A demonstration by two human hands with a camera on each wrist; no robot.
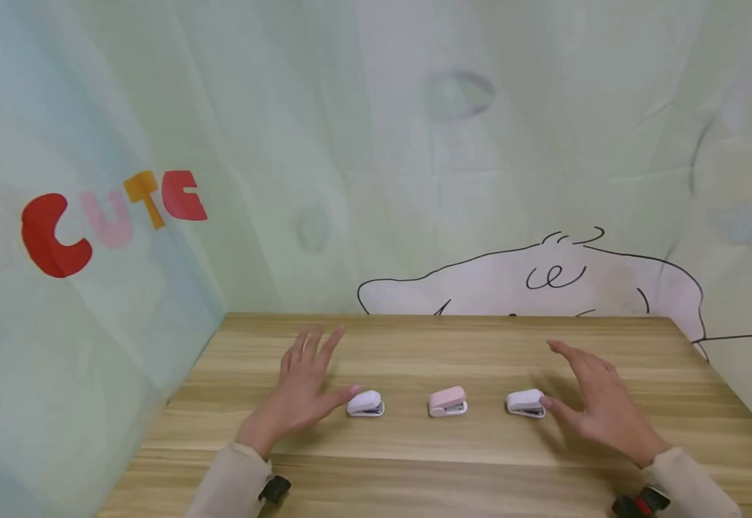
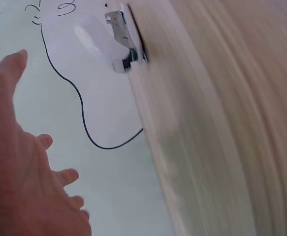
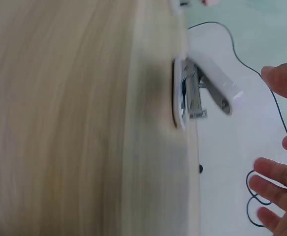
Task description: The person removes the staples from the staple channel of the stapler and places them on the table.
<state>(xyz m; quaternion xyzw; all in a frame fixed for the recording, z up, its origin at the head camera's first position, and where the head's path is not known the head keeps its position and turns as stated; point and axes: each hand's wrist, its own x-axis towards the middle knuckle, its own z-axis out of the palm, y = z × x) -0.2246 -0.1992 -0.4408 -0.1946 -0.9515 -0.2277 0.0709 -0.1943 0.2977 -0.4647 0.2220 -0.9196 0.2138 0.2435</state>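
Three small staplers lie in a row on the wooden table. A white stapler is at the left, a pink stapler in the middle, and another white stapler at the right. My left hand is spread beside the left stapler, its thumb tip overlapping that stapler's edge in the head view. In the left wrist view, a gap shows between thumb and stapler. My right hand is spread beside the right stapler, with nothing in its fingers. The right wrist view shows the stapler apart from the thumb.
The wooden table ends at a pale green cloth backdrop with a drawn white character and coloured letters on the left side. Dark wrist straps sit over both sleeves.
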